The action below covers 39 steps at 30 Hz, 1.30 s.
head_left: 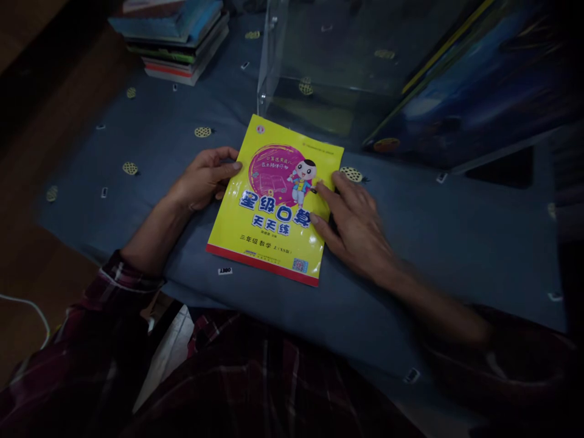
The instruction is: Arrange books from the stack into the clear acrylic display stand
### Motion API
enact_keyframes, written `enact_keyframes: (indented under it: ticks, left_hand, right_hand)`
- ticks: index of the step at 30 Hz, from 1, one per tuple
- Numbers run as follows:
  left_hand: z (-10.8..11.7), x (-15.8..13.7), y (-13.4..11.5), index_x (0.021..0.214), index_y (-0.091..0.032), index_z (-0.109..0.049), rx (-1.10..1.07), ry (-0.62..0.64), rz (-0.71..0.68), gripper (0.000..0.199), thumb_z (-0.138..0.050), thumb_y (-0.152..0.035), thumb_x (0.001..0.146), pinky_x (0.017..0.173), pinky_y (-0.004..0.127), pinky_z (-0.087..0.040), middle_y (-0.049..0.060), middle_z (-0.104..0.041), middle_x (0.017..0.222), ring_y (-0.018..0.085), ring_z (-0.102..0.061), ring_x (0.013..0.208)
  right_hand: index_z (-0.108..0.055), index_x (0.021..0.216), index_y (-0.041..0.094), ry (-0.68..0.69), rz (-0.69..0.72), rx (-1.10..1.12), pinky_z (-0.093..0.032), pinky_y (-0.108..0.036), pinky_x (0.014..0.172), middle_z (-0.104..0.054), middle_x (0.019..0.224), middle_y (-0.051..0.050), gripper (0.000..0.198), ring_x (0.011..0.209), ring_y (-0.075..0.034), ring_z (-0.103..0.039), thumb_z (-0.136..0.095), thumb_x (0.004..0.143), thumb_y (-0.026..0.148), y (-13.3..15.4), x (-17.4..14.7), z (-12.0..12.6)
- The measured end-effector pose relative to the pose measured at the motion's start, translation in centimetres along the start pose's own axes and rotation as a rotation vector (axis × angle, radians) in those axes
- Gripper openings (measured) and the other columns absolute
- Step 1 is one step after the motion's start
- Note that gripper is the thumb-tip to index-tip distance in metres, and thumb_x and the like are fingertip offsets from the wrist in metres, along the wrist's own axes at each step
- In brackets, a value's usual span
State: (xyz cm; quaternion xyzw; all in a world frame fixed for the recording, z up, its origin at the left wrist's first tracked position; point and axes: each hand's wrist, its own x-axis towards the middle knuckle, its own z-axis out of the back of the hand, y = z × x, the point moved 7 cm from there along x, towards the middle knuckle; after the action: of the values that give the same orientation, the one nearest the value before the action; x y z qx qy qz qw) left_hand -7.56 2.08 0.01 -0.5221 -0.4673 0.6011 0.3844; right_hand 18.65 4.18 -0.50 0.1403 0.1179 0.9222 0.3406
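Observation:
A yellow workbook point(274, 225) with a pink circle, a cartoon child and a red strip along its bottom lies face up in front of me, slightly turned. My left hand point(205, 179) grips its left edge, the thumb on the cover and the fingers beside and partly beneath it. On the right side, my right hand point(353, 219) rests with its thumb and index finger stretched over the cover. Its other fingers reach along the right edge, apart from one another.
A dark blue cloth with pineapple prints point(150, 201) covers the table. At the far left stands a stack of books point(177, 45). A clear plastic holder point(328, 100) rises behind the workbook, with large blue books point(456, 103) leaning in it. A white cable point(34, 307) hangs at lower left.

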Motion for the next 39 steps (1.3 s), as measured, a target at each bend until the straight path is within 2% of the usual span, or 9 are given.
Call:
enact_keyframes:
  ticks: [9,12,15,17,19,22,25,30,39]
  left_hand:
    - [0.4,-0.4,0.3,0.099,-0.020,-0.062,0.023,-0.056,-0.029,0.019,-0.074,-0.027,0.086,0.038,0.017,-0.034,0.000,-0.066,0.075,0.011,-0.062,0.054]
    - [0.6,-0.4,0.4,0.100,-0.020,-0.062,0.022,-0.088,-0.034,0.018,-0.073,-0.027,0.087,0.039,0.017,-0.035,0.000,-0.066,0.077,0.012,-0.064,0.055]
    - [0.7,-0.2,0.7,0.101,-0.021,-0.062,0.020,-0.104,-0.040,0.021,-0.075,-0.029,0.087,0.040,0.017,-0.036,0.001,-0.067,0.079,0.014,-0.066,0.059]
    - [0.6,-0.2,0.7,0.102,-0.021,-0.062,0.016,-0.087,-0.046,0.023,-0.076,-0.031,0.087,0.040,0.017,-0.036,0.001,-0.068,0.080,0.015,-0.068,0.061]
    - [0.3,-0.3,0.7,0.103,-0.021,-0.062,0.015,-0.069,-0.052,0.024,-0.076,-0.034,0.088,0.040,0.017,-0.036,0.001,-0.070,0.080,0.015,-0.069,0.063]
    - [0.1,-0.5,0.5,0.104,-0.021,-0.062,0.023,-0.061,-0.056,0.026,-0.076,-0.037,0.089,0.039,0.016,-0.035,0.001,-0.071,0.082,0.015,-0.070,0.063]
    - [-0.1,-0.6,0.4,0.104,-0.022,-0.062,0.032,-0.063,-0.049,0.025,-0.075,-0.037,0.090,0.040,0.017,-0.035,0.002,-0.071,0.084,0.015,-0.070,0.063]
    - [0.1,-0.5,0.6,0.104,-0.023,-0.062,0.034,-0.065,-0.047,0.027,-0.077,-0.037,0.087,0.040,0.019,-0.036,0.002,-0.071,0.084,0.015,-0.069,0.063]
    - [-0.1,-0.6,0.4,0.102,-0.022,-0.063,0.043,-0.050,-0.060,0.027,-0.077,-0.040,0.087,0.039,0.019,-0.032,0.002,-0.068,0.079,0.014,-0.066,0.059]
  right_hand:
    - [-0.034,0.160,0.022,-0.103,-0.079,0.210,-0.041,-0.068,0.117,-0.038,0.164,-0.021,0.069,0.155,-0.041,-0.033,-0.044,0.103,0.060,-0.5,-0.5,0.8]
    - [-0.034,0.160,0.025,-0.194,-0.134,0.431,-0.049,-0.065,0.113,-0.043,0.161,-0.020,0.071,0.148,-0.039,-0.045,-0.052,0.101,0.059,-1.4,-0.6,0.8]
    - [-0.040,0.156,0.034,-0.239,-0.263,0.728,-0.061,-0.058,0.099,-0.054,0.154,-0.013,0.068,0.125,-0.034,-0.067,-0.062,0.096,0.058,-2.6,-0.6,0.4]
    - [-0.051,0.147,0.034,-0.246,-0.358,0.891,-0.067,-0.050,0.085,-0.067,0.138,-0.009,0.062,0.105,-0.030,-0.074,-0.069,0.092,0.056,-3.2,-0.5,0.2]
    - [-0.064,0.132,0.030,-0.234,-0.429,1.040,-0.066,-0.040,0.066,-0.077,0.116,-0.007,0.051,0.082,-0.023,-0.074,-0.075,0.088,0.054,-3.4,-0.4,0.2]
    - [-0.074,0.102,0.026,-0.193,-0.483,1.218,-0.052,-0.029,0.044,-0.079,0.094,-0.004,0.034,0.060,-0.016,-0.064,-0.082,0.082,0.052,-3.0,0.0,0.3]
    - [-0.072,0.091,0.026,-0.138,-0.504,1.297,-0.045,-0.026,0.041,-0.079,0.090,-0.003,0.029,0.062,-0.016,-0.066,-0.082,0.080,0.052,-2.6,0.2,0.3]
    - [-0.068,0.100,0.028,-0.070,-0.508,1.341,-0.052,-0.027,0.044,-0.080,0.093,-0.003,0.030,0.070,-0.019,-0.073,-0.079,0.084,0.050,-2.8,0.1,-0.1]
    - [-0.068,0.103,0.029,-0.075,-0.474,1.314,-0.055,-0.029,0.045,-0.080,0.098,-0.004,0.034,0.078,-0.022,-0.075,-0.079,0.085,0.055,-3.1,0.1,-0.3]
